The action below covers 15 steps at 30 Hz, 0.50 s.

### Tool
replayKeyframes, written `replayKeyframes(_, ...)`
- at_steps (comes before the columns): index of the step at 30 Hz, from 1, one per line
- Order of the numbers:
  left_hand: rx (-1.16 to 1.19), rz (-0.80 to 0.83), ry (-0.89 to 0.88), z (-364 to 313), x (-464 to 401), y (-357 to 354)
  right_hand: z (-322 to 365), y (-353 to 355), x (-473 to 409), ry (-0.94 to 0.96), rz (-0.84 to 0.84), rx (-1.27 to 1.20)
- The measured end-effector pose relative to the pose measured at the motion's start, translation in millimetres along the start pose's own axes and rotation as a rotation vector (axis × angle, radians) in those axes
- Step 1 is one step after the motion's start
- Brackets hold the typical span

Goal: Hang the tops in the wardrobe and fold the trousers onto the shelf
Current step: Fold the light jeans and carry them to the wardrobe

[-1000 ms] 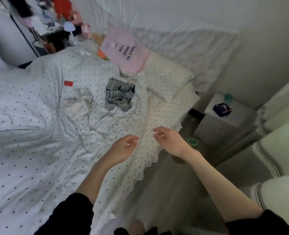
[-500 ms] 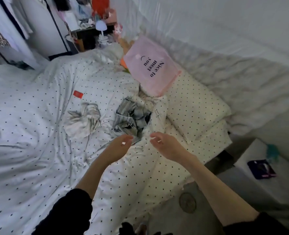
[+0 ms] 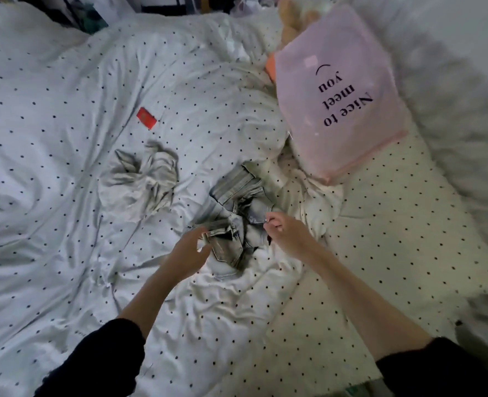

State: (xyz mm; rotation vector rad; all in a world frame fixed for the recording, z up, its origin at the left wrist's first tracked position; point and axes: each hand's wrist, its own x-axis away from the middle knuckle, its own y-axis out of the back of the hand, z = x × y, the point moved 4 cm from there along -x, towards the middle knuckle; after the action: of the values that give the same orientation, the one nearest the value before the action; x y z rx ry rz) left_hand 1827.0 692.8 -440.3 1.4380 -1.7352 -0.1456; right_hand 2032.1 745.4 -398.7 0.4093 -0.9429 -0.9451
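Frame centre: crumpled washed-grey denim garment [image 3: 237,224] on a white polka-dot duvet [image 3: 65,224]. Left hand [image 3: 188,253] at its lower-left edge, fingers curled on a fold; right hand [image 3: 288,233] at its right edge, fingertips pinching the fabric. Left of centre, a rumpled pale grey garment [image 3: 142,181]. Upper left, a small red tag [image 3: 147,118]. Upper right, a pink "Nice to meet you" cushion [image 3: 337,96] lying on a dotted cream pillow [image 3: 394,224].
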Motion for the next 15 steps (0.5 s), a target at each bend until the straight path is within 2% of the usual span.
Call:
replayKeyframes(2, 0.007, -0.092, 0.039, 5, -29, 2, 2, 9, -43, 0.048, -0.011, 0.055)
replayKeyframes(3, 0.035, -0.159, 0.117, 20, -55, 0, -1, 6, -83, 0.065, 0.0, 0.075)
replayKeyframes(5, 0.06, -0.252, 0.22, 38, -83, 4, -3, 12, -129, 0.084, -0.084, 0.089)
replayKeyframes(8, 0.113, -0.214, 0.397, 76, -112, -7, -9, 4, -190, 0.079, -0.117, 0.123)
replayKeyframes(9, 0.192, -0.163, 0.458, 85, -117, -13, -13, -3, -206, 0.054, -0.075, 0.115)
replayKeyframes(11, 0.507, -0.083, 0.57, 94, -117, -27, -21, -16, -222, -0.017, 0.012, 0.044)
replayKeyframes(13, 0.785, -0.066, 0.67, 98, -117, -36, -26, -23, -227, -0.034, -0.026, -0.016)
replayKeyframes(15, 0.931, -0.123, 0.695, 100, -117, -42, -28, -23, -222, -0.03, -0.072, -0.046)
